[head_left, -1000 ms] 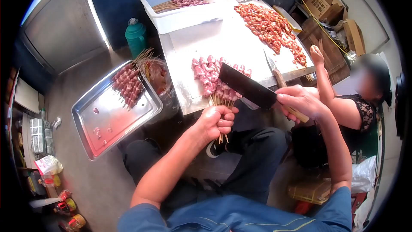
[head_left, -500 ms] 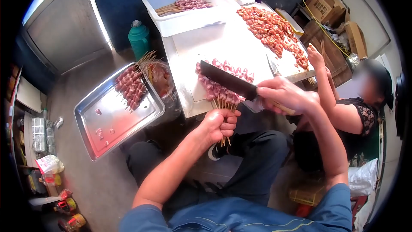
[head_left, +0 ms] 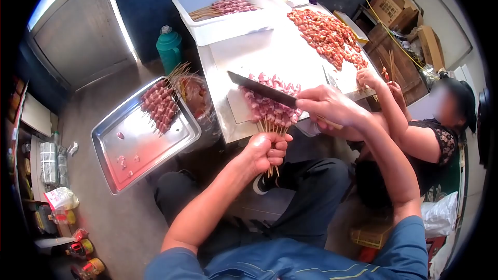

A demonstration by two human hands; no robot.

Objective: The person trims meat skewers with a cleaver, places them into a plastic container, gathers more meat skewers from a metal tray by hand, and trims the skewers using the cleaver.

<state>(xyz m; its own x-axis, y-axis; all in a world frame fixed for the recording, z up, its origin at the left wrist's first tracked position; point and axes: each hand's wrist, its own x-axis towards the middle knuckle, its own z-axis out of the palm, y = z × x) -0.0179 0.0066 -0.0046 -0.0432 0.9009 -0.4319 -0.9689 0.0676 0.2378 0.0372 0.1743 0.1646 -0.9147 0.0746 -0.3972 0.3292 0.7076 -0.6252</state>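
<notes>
My left hand (head_left: 265,151) is closed around the stick ends of a bunch of meat skewers (head_left: 267,112). The meat end of the bunch lies over the near part of the white table top (head_left: 228,54). In my right hand (head_left: 329,106) is a cleaver (head_left: 264,89), its dark blade lying across the skewered meat and its tip pointing left. Whether the blade presses on the meat or hovers just above, I cannot tell. Part of the cleaver's handle is covered by my fingers.
A metal tray (head_left: 116,153) with meat skewers (head_left: 158,106) stands at the left. A white tub (head_left: 233,33) at the back holds more. Loose meat pieces (head_left: 327,33) are heaped on the table's right, where a co-worker (head_left: 415,140) handles sticks. A green flask (head_left: 168,49) stands behind the tray.
The cleaver has shifted left and slightly down across the meat with my right hand. My left hand keeps its grip. The co-worker's raised hand has come down toward the meat heap.
</notes>
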